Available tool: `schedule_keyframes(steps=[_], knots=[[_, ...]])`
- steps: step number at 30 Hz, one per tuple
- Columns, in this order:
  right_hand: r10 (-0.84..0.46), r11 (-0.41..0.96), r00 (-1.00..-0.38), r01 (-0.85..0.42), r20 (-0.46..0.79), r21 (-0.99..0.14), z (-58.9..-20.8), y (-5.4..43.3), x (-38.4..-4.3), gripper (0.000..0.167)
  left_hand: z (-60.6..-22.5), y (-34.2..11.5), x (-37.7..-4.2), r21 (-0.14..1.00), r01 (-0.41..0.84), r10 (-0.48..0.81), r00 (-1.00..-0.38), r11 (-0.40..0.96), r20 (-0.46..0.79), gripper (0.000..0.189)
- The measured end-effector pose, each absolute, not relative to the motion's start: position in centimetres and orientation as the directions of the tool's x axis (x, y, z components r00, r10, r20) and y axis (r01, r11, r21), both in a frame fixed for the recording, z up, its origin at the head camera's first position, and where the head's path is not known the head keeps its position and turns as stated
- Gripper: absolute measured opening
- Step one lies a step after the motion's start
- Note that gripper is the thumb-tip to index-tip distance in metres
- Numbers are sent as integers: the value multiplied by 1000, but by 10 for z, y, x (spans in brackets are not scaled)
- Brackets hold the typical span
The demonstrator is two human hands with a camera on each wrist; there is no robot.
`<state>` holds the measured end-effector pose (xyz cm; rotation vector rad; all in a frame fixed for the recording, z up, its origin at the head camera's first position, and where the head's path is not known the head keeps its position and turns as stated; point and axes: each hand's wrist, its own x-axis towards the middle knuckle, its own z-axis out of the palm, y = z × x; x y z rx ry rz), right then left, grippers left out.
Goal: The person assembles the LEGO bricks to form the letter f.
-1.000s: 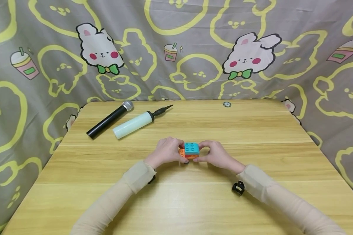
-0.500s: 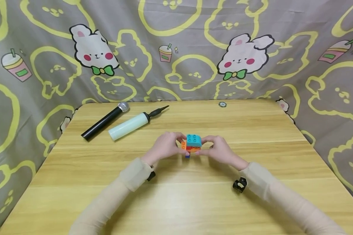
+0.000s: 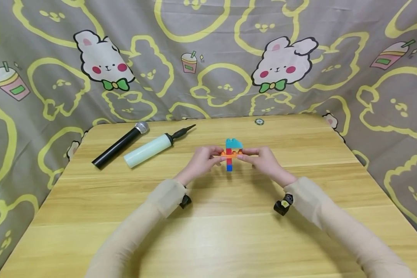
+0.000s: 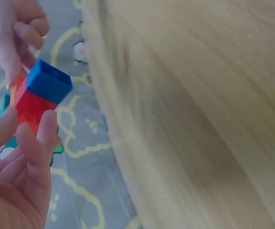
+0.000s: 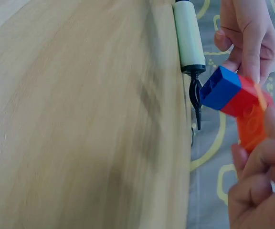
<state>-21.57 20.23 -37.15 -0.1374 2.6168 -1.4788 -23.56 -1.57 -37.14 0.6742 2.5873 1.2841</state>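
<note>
Between the two hands is a small model of toy building bricks (image 3: pixel 229 162). From the bottom it stacks a blue brick (image 4: pixel 49 82), a red brick (image 4: pixel 34 105), a flat orange piece (image 5: pixel 250 126), another red brick and a rounded turquoise brick (image 3: pixel 234 144) on top. The left hand (image 3: pixel 205 159) pinches the orange piece's left end between thumb and fingers. At the opposite end, the right hand (image 3: pixel 264 160) pinches it the same way. The model stands upright in the head view, its hollow blue underside showing in both wrist views.
On the wooden table (image 3: pixel 208 239), a black microphone (image 3: pixel 119 146) and a pale green hand pump (image 3: pixel 156 147) with a dark nozzle lie at the back left. A small round chip (image 3: pixel 259 121) lies near the back edge. A patterned curtain (image 3: pixel 166 96) hangs behind.
Both hands have raised the brick model and moved it away from the body. It has tilted from showing its turquoise top to showing its side, with the blue base visible below.
</note>
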Motion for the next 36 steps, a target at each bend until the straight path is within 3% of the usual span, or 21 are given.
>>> schedule_keyframes(steps=[6, 13, 29, 36], knots=[[-71, 553, -993, 43, -99, -832, -385, 192, -224, 38, -377, -10, -247, 551, 431, 492, -869, 714, 43, 29], [8, 593, -996, 75, -87, -802, -392, 184, -232, 34, -380, -5, -258, 366, 385, 400, -916, 847, 37, 26], [117, 674, -986, 164, -115, -720, -408, 185, -239, 32, -389, 8, -264, 293, 341, 376, -924, 893, -69, 22], [119, 701, -989, 149, -92, -698, -408, 186, -242, 33, -391, 10, -266, 279, 346, 374, -926, 896, -53, 21]])
